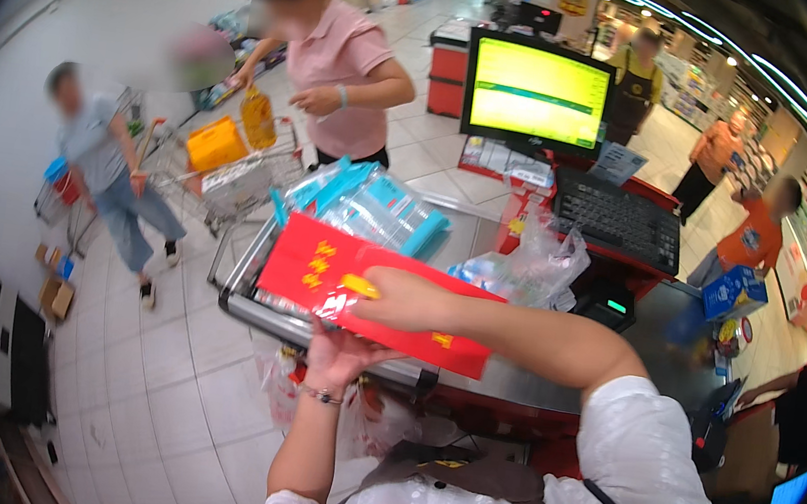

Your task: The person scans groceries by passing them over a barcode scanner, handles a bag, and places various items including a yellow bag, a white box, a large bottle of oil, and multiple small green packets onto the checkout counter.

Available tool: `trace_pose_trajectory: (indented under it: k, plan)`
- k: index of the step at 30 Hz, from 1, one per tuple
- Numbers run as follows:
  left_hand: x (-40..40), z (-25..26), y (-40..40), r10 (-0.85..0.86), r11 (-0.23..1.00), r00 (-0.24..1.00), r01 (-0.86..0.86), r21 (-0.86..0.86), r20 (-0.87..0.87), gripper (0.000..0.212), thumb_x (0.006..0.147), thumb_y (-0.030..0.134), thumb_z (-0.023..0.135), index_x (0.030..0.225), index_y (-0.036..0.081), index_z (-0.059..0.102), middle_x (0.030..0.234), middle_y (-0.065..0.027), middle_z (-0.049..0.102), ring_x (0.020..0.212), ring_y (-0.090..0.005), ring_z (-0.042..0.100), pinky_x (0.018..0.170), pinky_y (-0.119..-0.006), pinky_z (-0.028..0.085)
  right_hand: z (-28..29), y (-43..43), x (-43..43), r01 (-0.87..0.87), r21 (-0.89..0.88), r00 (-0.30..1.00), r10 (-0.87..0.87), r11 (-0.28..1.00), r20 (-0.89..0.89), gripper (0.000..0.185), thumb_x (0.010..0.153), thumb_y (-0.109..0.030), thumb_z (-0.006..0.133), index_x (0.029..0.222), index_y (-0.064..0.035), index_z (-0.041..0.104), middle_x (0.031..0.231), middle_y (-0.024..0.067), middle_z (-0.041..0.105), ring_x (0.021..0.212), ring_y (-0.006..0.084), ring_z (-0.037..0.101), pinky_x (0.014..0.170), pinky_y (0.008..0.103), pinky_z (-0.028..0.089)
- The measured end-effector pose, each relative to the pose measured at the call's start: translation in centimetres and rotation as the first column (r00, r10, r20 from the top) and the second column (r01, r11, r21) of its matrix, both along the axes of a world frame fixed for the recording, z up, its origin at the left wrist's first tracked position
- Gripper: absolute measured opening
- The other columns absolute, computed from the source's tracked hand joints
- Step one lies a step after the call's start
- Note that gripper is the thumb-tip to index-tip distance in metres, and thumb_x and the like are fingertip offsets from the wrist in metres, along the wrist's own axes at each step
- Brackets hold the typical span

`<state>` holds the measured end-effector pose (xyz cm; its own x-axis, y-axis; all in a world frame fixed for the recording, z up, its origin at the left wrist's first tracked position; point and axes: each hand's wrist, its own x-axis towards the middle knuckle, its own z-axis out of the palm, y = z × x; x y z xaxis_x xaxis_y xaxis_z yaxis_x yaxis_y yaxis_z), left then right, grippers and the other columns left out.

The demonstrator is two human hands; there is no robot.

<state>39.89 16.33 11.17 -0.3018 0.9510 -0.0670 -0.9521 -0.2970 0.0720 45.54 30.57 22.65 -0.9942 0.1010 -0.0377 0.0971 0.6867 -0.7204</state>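
Note:
A flat-faced red box (pixel 314 241) with yellow writing lies tilted across the end of the metal checkout counter (pixel 500 388). My right hand (pixel 401 301) is closed around a yellow piece (pixel 360 286), which looks like the box's handle, in the middle of the red face. From below, my left hand (pixel 342 354) supports the near edge of the box, palm up with the thumb against it. Just beyond the box are packs in clear and turquoise wrapping (pixel 386 212). The box's underside is hidden.
A monitor (pixel 540 93) and a black keyboard (pixel 615 218) stand beyond a clear plastic bag (pixel 542 261). Across the counter, a person in pink (pixel 342 71) holds an oil bottle (pixel 259 117) by a shopping cart (pixel 231 178). A blue box (pixel 734 294) is at right.

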Motion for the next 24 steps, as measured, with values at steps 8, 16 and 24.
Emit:
trace_pose_trajectory:
  k: [8,16,24]
  plan:
    - [-11.0,-6.4,-1.6,0.167,0.972,0.980,-0.144,-0.186,0.110,0.079,0.080,0.053,0.045,0.139,0.011,0.013,0.146,-0.0144,0.004,0.132,-0.0420,0.001,0.092,-0.075,0.004,-6.6,-1.3,-12.6,-0.017,0.148,1.000,0.014,0.989,0.023,0.031,0.069,-0.020,0.056,0.089,0.0038,0.062,0.085,0.0246,0.061,0.084,0.0358,0.060,0.073,0.0427,0.048]
    - [-11.5,-6.6,-1.5,0.254,0.905,0.931,-0.133,-0.405,0.262,0.059,0.083,0.034,0.047,0.132,0.006,0.032,0.141,-0.0147,0.026,0.132,-0.0329,0.015,0.100,-0.066,0.007,-10.7,-2.6,-10.6,0.009,0.162,0.979,0.024,0.987,-0.201,0.037,0.067,-0.019,0.061,0.098,0.0017,0.058,0.097,0.0227,0.058,0.091,0.0346,0.057,0.078,0.0434,0.046]
    - [-0.6,-6.2,1.7,0.136,0.837,0.991,-0.118,-0.535,-0.006,0.023,0.079,0.013,0.057,0.097,-0.003,0.055,0.111,-0.0175,0.054,0.105,-0.0296,0.049,0.095,-0.048,0.034,-1.8,10.5,18.2,0.326,-0.123,0.608,-0.307,0.937,-0.732,0.042,0.074,-0.013,0.060,0.114,-0.0043,0.048,0.107,0.0123,0.051,0.099,0.0288,0.051,0.085,0.0372,0.042]
